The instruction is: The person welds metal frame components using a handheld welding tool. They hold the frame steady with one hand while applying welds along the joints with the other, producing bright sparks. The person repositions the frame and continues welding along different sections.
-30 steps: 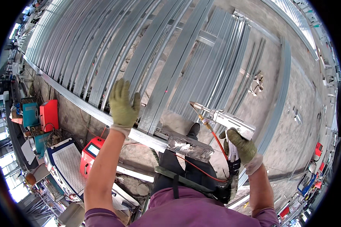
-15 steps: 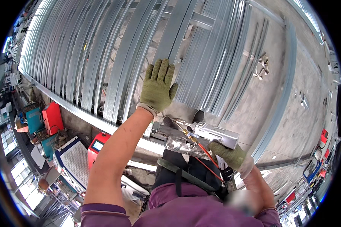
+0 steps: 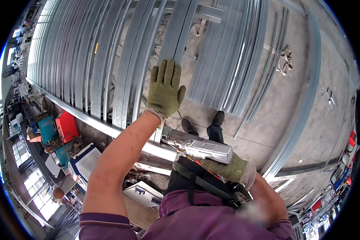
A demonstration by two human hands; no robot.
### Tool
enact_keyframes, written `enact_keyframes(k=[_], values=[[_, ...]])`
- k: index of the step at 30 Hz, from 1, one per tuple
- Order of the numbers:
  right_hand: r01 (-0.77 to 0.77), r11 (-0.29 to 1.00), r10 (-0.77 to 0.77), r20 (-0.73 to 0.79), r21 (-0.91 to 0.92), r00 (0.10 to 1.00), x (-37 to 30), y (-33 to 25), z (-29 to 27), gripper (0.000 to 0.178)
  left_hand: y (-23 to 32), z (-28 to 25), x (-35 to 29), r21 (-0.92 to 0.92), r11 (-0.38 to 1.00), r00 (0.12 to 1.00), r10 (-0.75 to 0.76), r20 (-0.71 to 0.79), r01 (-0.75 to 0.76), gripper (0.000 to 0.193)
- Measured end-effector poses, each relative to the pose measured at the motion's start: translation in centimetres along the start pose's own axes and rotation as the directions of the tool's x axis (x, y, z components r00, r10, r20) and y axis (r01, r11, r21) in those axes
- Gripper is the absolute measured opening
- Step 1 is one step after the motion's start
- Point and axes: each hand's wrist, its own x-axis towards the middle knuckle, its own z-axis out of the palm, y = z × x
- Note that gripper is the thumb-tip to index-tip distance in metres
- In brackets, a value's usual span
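My left hand (image 3: 165,90), in an olive-green work glove, lies flat with its fingers stretched out over the near end of a galvanized steel channel (image 3: 179,30). My right hand (image 3: 230,167), gloved alike, is closed round a silver, boxy handheld welding gun (image 3: 209,150) in front of my waist. Brass fittings and part of an orange hose show below the gun; my palm and most of the grip are hidden. The gun's front end points left, near the corner of the long steel frame rail (image 3: 160,151).
Parallel steel channels (image 3: 68,52) cover the frame at left. More thin profiles (image 3: 224,60) lie on the floor at right, near a cream strap bundle (image 3: 284,61) and a long channel (image 3: 300,108). Red and teal boxes (image 3: 67,125) stand at the lower left. My shoes (image 3: 189,126) are beyond the gun.
The welding gun and my right hand have moved left and slightly down, closer to the frame corner. My left hand stays flat on the channel. The view has shifted, showing more of my feet.
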Motion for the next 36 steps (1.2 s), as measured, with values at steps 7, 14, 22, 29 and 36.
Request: enact_keyframes(k=[7, 14, 22, 29, 36], values=[[0.001, 0.997, 0.003, 0.053, -0.076, 0.999, 1.7, -0.1, 0.4, 0.058, -0.2, 0.2, 0.1, -0.025, 0.996, 0.996, 0.085, 0.008, -0.085, 0.079], [-0.057, 0.989, 0.074, 0.124, -0.138, 0.990, 3.3, -5.0, -0.1, 0.061, 0.1, -0.5, 0.3, -0.029, 0.998, 0.997, 0.049, 0.054, -0.047, 0.061], [-0.093, 0.951, 0.159, 0.209, -0.294, 0.965, 7.7, -7.1, 0.3, 0.071, 0.0, -0.6, 0.2, -0.040, 0.999, 0.996, 0.037, 0.080, -0.034, 0.059], [0.080, 0.930, -0.011, 0.190, -0.360, 0.982, 10.2, -5.2, 1.8, 0.058, -0.2, -0.5, 0.3, -0.053, 0.998, 0.996, 0.048, 0.069, -0.044, 0.058], [0.052, 0.905, 0.037, 0.202, -0.421, 0.979, 10.8, -4.5, 2.6, 0.070, -0.2, -0.4, 0.3, -0.054, 0.997, 0.998, 0.053, 0.024, -0.051, 0.057]])
